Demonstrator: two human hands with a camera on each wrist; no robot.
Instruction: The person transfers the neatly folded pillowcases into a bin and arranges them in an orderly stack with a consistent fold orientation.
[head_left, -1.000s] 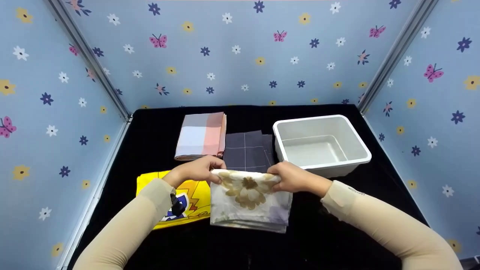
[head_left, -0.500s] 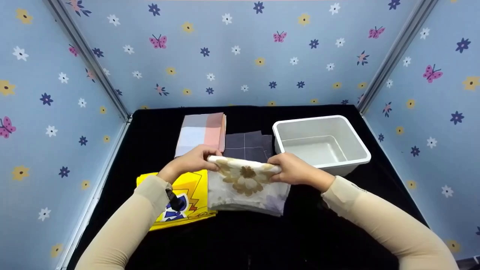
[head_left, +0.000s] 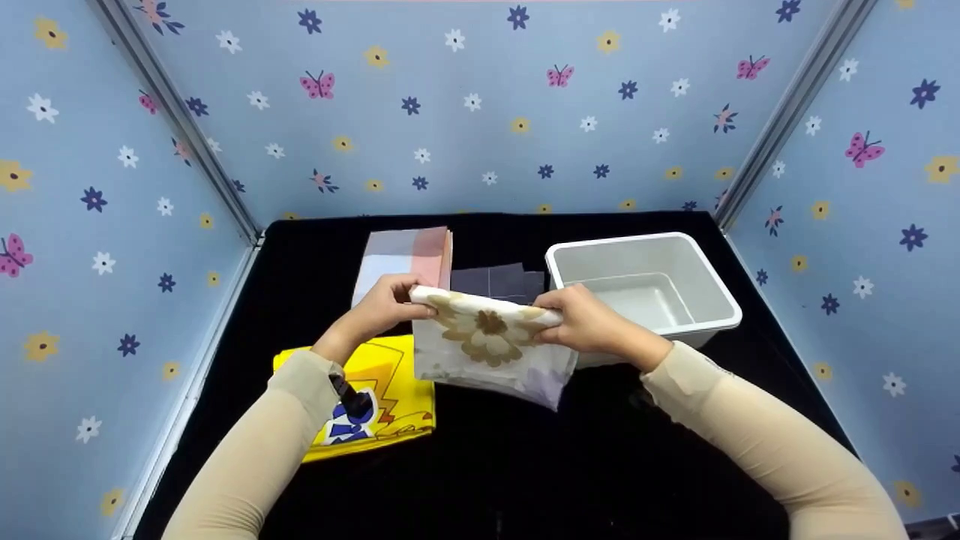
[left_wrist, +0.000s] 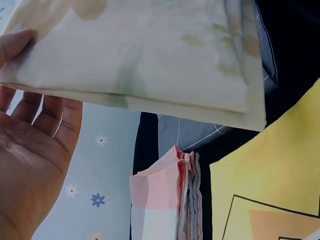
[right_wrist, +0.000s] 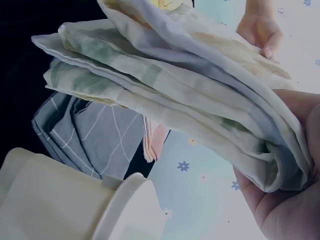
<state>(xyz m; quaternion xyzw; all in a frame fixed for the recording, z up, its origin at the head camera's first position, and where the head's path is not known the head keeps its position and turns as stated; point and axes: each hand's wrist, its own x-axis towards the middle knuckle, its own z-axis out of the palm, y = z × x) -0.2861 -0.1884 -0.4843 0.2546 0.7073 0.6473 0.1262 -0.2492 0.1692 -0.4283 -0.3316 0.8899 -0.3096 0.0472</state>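
Observation:
A folded white cloth with a brown flower print [head_left: 491, 341] hangs between both hands in the head view. My left hand [head_left: 381, 306] pinches its upper left corner, thumb on the near side and fingers behind. On the upper right edge, my right hand [head_left: 585, 319] grips it the same way. In the right wrist view several stacked layers of the floral cloth [right_wrist: 165, 85] show, with a rounded fold at the right palm [right_wrist: 285, 215]. Behind it lies a folded dark grey cloth with white lines [head_left: 487, 281], partly hidden.
A yellow folded cloth with a cartoon print [head_left: 390, 390] lies at the left. Behind it is a folded pink and white checked cloth [head_left: 405, 259]. The white plastic bin [head_left: 645, 289] stands at the right on the black table cover [head_left: 525, 480]. Flower-patterned panels [head_left: 480, 112] surround the table.
Both hands have raised the floral cloth and moved it away from me, the left hand also a little leftward. More of the yellow cloth shows and less of the grey one.

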